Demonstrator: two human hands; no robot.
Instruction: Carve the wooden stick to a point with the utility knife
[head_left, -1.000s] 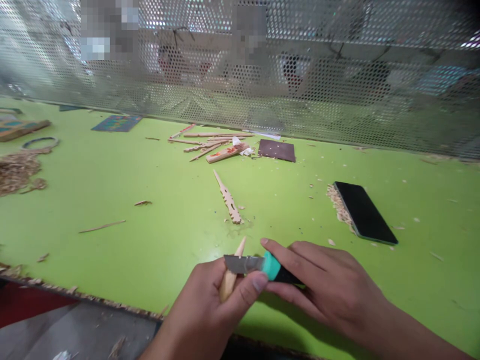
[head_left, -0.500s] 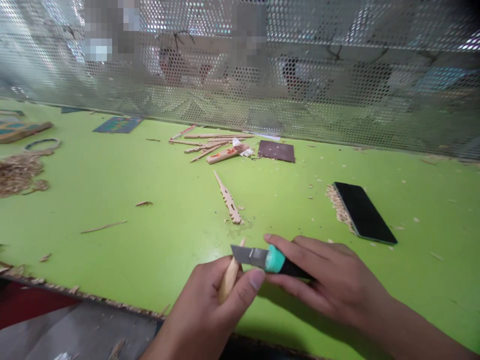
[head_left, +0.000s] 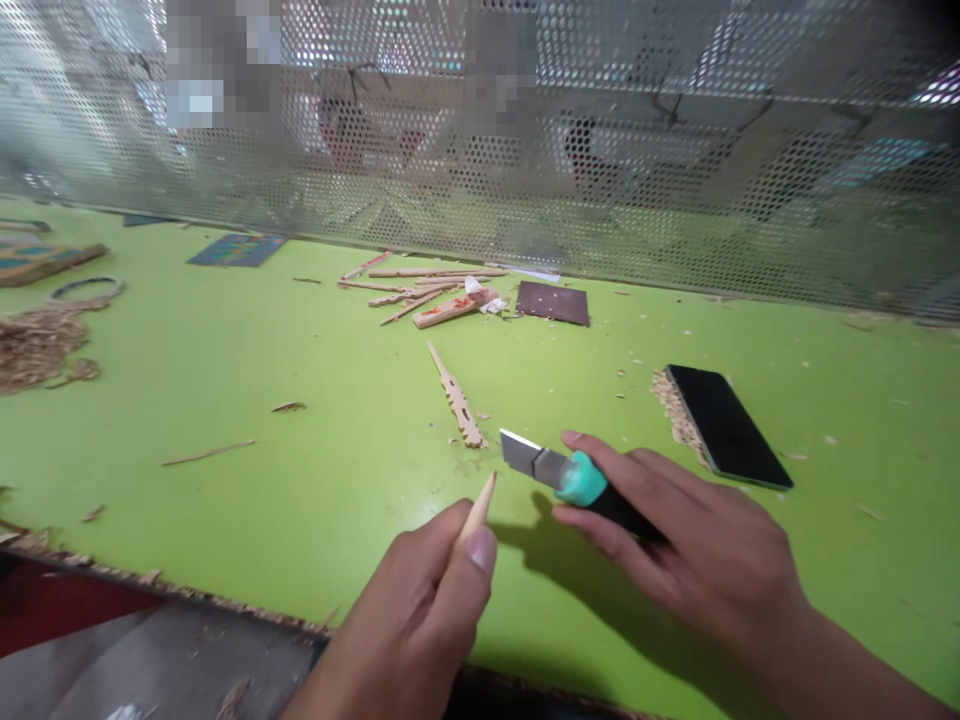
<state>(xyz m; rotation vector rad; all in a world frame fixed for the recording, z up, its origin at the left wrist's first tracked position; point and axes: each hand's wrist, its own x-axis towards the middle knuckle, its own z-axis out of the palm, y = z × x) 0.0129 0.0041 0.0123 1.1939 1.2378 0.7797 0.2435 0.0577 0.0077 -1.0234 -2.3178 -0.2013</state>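
My left hand (head_left: 427,600) is closed around a pale wooden stick (head_left: 478,510), whose tapered tip points up and away from me. The rest of the stick is hidden inside the fist. In my right hand (head_left: 690,540) is a utility knife (head_left: 592,485) with a teal collar and black handle. Its wide blade is out, pointing left, just above and to the right of the stick's tip and apart from it. Beyond the hands, a notched, carved wooden piece (head_left: 457,395) lies on the green table (head_left: 337,370).
Several wooden sticks (head_left: 439,272) and a red-stained wooden block (head_left: 450,308) lie near the perforated metal screen (head_left: 450,170). Beside them is a brown sandpaper-like sheet (head_left: 553,302). A black phone (head_left: 727,425) rests at right by shavings. More shavings (head_left: 37,350) are heaped at left.
The knife has lifted off the stick and moved up and to the right with my right hand. My left hand has turned the stick slightly, and its tip now shows clearly.
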